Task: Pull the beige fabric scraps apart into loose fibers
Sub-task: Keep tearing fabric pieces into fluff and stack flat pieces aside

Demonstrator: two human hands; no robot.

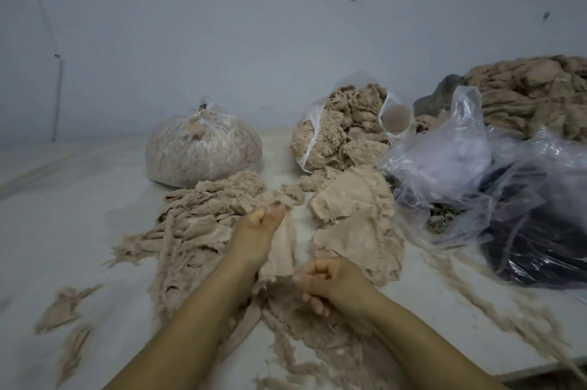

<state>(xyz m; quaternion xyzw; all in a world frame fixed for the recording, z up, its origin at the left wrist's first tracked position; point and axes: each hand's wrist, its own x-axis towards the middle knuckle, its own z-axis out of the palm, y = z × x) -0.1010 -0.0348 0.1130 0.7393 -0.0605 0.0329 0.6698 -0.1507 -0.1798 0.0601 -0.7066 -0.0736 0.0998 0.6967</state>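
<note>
A beige fabric scrap [281, 250] is stretched between my two hands over the white table. My left hand [259, 231] pinches its far end, fingers closed. Nearer to me, my right hand [327, 283] grips its frayed near end. To the left lies a heap of pulled-apart beige fibers [190, 231]. On the right sits a stack of flat beige scraps [355, 215]. Loose fibers [311, 335] spread under my forearms.
A tied clear bag of fibers [203, 151] stands behind the heap. An open bag of beige clumps [336, 129] with a cardboard tube [397, 118] lies at centre back. Crumpled clear plastic [451, 161] over a dark bag [546, 250] fills the right. The table edge [540, 370] runs near bottom right.
</note>
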